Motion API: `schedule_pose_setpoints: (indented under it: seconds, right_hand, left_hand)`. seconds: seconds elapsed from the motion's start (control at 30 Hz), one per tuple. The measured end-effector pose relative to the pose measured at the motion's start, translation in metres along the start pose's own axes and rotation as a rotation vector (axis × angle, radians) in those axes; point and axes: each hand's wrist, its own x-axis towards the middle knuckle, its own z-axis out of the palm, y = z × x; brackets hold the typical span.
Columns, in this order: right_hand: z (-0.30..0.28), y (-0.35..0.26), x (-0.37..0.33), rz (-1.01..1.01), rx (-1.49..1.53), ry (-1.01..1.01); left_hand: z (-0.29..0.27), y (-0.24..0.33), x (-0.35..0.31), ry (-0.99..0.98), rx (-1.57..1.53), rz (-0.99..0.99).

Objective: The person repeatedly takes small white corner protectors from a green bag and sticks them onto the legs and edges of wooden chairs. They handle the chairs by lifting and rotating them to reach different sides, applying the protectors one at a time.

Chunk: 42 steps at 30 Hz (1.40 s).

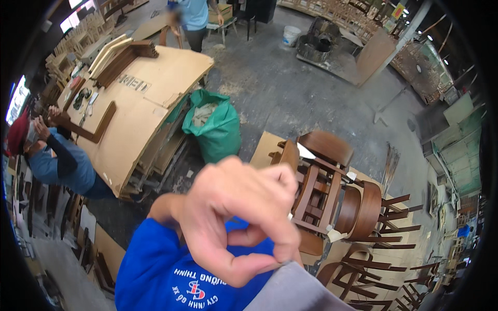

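Close up in the middle of the head view is my left hand (233, 223), its arm coming from the blue sleeve (145, 259) at the left. Thumb and forefinger meet in a pinch at the corner of a grey cloth-like piece (311, 290), which runs out of the picture at the lower edge. The other fingers are curled, and the upper ones are smeared by motion. Behind the hand shows the front of my blue shirt (197, 280). I cannot make out my right hand.
Right of my hand, brown wooden chairs (321, 192) lie stacked on cardboard. A green sack (212, 129) stands by a board-topped table (171, 67) bearing wooden parts. At its left, a co-worker (67, 155) handles a wooden frame; another person (194, 18) stands beyond. A white bucket (291, 35) is farther off.
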Motion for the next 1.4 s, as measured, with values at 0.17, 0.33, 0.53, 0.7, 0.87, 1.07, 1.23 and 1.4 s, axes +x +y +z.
schedule_pose_setpoints:
  seconds: [0.17,0.33,0.53,0.7,0.87,1.07,1.23,1.4]
  right_hand:
    - [0.01,-0.08,-0.02,-0.276,-0.31,0.112]
    - [0.008,-0.244,-0.132,-0.638,-0.04,0.012]
    - [0.001,-0.391,-0.278,-1.544,0.106,-1.47]
    - [0.017,-0.422,-0.306,-1.639,-0.258,-1.463]
    - [0.028,-0.403,-0.297,-1.503,0.42,-1.413]
    - [0.004,-0.387,-0.302,-1.717,0.194,-1.043]
    - [0.0,-0.37,-0.305,-1.576,0.353,-0.958]
    - [0.013,-0.363,-0.309,-1.444,0.442,-1.02]
  left_hand:
    - [0.01,-0.015,-0.021,-0.162,0.007,-0.05]
    - [0.016,-0.024,-0.028,-0.445,-0.13,0.026]
    - [0.032,-0.059,-0.039,-0.394,-0.403,0.28]
    - [0.018,-0.076,-0.053,-0.524,-0.377,-0.001]
    - [0.033,-0.079,-0.047,-0.431,-0.164,-0.013]
    - [0.047,-0.08,-0.028,-0.365,-0.175,-0.203]
    - [0.06,-0.082,-0.033,-0.205,-0.137,-0.071]
    - [0.07,-0.071,-0.053,-0.064,-0.112,-0.003]
